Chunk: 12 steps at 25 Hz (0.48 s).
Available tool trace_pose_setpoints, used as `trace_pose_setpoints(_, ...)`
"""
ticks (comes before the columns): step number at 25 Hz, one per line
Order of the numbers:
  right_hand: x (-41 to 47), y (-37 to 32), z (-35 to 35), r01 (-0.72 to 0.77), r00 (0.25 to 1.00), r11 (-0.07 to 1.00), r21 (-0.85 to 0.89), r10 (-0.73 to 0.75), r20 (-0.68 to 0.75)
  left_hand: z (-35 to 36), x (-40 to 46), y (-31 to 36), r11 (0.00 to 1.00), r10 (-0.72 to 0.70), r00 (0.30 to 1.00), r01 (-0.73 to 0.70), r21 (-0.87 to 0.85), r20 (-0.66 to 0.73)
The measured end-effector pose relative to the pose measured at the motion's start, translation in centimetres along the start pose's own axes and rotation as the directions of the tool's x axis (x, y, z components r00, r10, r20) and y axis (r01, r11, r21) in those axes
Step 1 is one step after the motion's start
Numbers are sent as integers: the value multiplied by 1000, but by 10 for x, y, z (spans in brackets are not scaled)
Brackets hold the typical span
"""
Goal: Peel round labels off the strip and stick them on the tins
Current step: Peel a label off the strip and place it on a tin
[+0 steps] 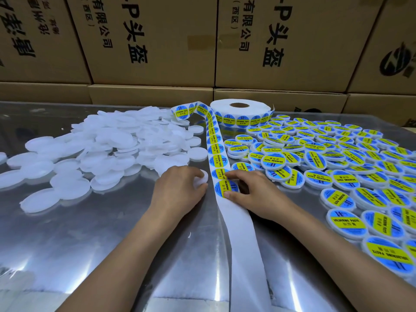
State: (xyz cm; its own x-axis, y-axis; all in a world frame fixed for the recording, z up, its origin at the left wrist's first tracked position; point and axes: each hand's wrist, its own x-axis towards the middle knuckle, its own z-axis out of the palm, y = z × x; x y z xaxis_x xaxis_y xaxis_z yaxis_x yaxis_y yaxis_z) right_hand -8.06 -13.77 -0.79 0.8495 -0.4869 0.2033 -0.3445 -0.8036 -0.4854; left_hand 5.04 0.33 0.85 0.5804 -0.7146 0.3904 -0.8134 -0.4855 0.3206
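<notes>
**One head view, forward and down**

Single wide-angle camera, worn on the head, tilted down over the table. Close in: forearms enter from the bottom edge, straight lines bow near the frame edges. The roll sits just above frame centre. Beyond the roll, boxes fill the top. No second view shares anything.
</notes>
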Motion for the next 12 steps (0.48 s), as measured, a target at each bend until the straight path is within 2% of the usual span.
trace_pose_setpoints(3, 0, 0, -1, 16, 999, 998, 55, -14, -36, 1, -1, 4, 996, -23, 1000, 22, -84, -11)
trace_pose_setpoints(8, -4, -4, -2, 0, 996, 987, 160, 14, -87, 6, -1, 3, 995, -11, 1000, 11, -99, -4)
trace_pose_setpoints(12, -6, -9, -4, 5, 996, 991, 131, 7, -89, 6, 0, 2, 996, -12, 1000, 11, -89, -12)
